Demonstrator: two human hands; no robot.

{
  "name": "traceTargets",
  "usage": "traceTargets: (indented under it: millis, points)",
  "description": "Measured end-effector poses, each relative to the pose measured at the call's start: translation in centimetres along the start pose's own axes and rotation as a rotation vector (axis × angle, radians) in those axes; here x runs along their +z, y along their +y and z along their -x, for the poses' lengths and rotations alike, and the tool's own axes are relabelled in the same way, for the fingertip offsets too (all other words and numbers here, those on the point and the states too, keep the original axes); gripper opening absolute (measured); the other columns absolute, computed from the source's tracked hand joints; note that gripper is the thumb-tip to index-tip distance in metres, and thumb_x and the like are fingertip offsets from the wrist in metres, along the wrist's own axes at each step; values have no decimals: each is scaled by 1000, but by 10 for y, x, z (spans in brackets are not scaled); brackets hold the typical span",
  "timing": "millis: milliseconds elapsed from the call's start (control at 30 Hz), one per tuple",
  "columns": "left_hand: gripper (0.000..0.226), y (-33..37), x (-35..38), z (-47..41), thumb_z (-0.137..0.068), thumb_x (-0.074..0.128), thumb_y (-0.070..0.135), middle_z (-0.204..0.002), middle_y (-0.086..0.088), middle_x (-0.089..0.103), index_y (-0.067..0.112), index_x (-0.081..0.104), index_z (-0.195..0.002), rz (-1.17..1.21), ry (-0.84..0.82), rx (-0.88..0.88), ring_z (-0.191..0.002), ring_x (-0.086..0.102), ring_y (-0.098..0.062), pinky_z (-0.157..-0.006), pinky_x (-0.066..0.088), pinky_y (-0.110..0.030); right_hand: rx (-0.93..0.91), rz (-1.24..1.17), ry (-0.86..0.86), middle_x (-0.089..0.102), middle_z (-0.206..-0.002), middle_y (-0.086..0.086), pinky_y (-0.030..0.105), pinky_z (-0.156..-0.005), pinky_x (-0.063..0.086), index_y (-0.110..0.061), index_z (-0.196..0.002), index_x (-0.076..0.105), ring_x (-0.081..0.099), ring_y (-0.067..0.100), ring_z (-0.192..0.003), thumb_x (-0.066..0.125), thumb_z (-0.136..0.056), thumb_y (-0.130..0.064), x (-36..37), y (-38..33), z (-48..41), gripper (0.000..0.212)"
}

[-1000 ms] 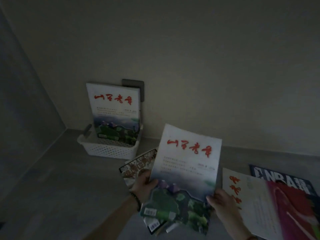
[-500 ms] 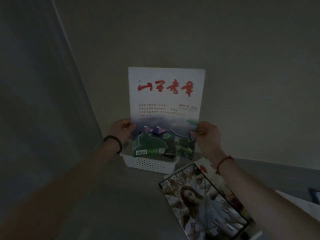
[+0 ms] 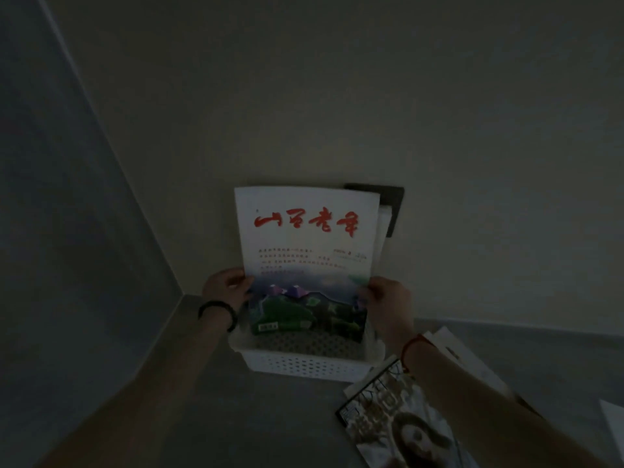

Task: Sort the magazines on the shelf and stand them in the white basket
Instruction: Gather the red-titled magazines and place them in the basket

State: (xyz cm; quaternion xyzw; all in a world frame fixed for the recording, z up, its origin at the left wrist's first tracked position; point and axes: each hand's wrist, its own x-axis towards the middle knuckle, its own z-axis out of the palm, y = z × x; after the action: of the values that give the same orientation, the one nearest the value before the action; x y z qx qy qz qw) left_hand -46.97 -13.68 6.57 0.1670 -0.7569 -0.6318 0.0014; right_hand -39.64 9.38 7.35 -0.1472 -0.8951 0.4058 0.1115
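Note:
A white magazine with red brush lettering and a green landscape (image 3: 309, 251) stands upright with its lower edge inside the white perforated basket (image 3: 304, 364). My left hand (image 3: 225, 288) grips its left edge and my right hand (image 3: 388, 300) pinches its right edge. Behind it, the white edge of another magazine (image 3: 384, 219) shows at the upper right. A glossy magazine with a person on the cover (image 3: 401, 423) lies on the shelf to the right of the basket.
The basket stands in the shelf's back left corner against the wall, under a dark wall plate (image 3: 393, 201). More white magazines (image 3: 472, 363) lie flat under my right forearm, and one pale sheet (image 3: 614, 423) shows at the right edge. Light is dim.
Both hands carried the magazine from the flat pile to the basket, turned it upright, and lowered its bottom edge into the basket in front of the one standing there.

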Motion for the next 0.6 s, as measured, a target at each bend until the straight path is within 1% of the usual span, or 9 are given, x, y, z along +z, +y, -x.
traceTargets:
  millis: [100, 200, 333, 367, 400, 467, 500, 533, 600]
  points:
    - [29, -15, 9, -11, -81, 61, -3, -118, -29, 60, -7, 60, -110, -25, 5, 20, -108, 57, -44, -96, 47, -54, 12, -38, 58, 52, -60, 1, 0, -41, 35, -11, -70, 59, 39, 0, -48, 53, -88, -9, 7, 9, -4, 19]
    - [29, -18, 18, -18, -77, 69, 7, -110, -24, 66, -4, 65, -103, -125, 87, 80, -102, 61, -37, -90, 50, -40, 70, -36, 48, 47, -50, -7, 3, -36, 34, -10, -65, 58, 41, 4, -46, 55, -86, -10, 11, 17, -13, 21]
    - [30, -16, 25, -21, -73, 74, 18, -105, -20, 68, 0, 65, -95, -170, 144, 74, -98, 62, -34, -85, 50, -35, 131, -20, 16, 54, -50, 3, 8, -34, 34, -3, -63, 67, 45, 8, -43, 60, -84, -13, 13, 28, -18, 25]
    - [30, -15, 26, -20, -73, 74, 19, -103, -21, 68, -1, 64, -93, -180, 152, 81, -97, 62, -34, -83, 50, -33, 130, -29, 11, 59, -55, 8, 8, -37, 36, -1, -64, 68, 47, 11, -45, 61, -84, -14, 12, 29, -19, 25]
    - [30, -15, 26, -16, -74, 72, 20, -100, -21, 68, -2, 63, -92, -206, 161, 103, -95, 62, -33, -79, 47, -30, 128, -29, 2, 65, -62, 12, 11, -44, 43, 0, -67, 70, 51, 14, -48, 62, -84, -14, 10, 27, -19, 23]
    - [27, -15, 26, -3, -77, 70, 18, -93, -18, 65, -3, 61, -91, -205, 166, 168, -86, 60, -28, -72, 42, -28, 119, -18, -1, 71, -82, 15, 24, -65, 56, 0, -83, 72, 60, 22, -62, 64, -81, -13, 1, 24, -18, 16]
    - [22, -15, 26, 6, -78, 69, 17, -88, -15, 63, 0, 59, -88, -176, 150, 204, -81, 57, -24, -71, 42, -27, 117, -47, 15, 70, -91, 14, 22, -70, 57, 1, -95, 69, 62, 22, -68, 65, -81, -10, -6, 25, -16, 19]
    - [16, -15, 26, 18, -79, 68, 15, -83, -11, 61, 5, 57, -82, -141, 117, 239, -75, 55, -21, -69, 42, -26, 106, -88, 36, 69, -99, 12, 14, -71, 53, 0, -105, 66, 63, 20, -72, 64, -81, -7, -14, 29, -13, 25]
    - [19, -18, 27, 46, -80, 66, 11, -69, -3, 56, 15, 50, -70, -77, 49, 310, -63, 52, -10, -63, 42, -19, 30, -85, 97, 69, -108, 13, 9, -74, 44, -3, -109, 65, 62, 15, -80, 62, -81, -3, -36, 42, -3, 28]
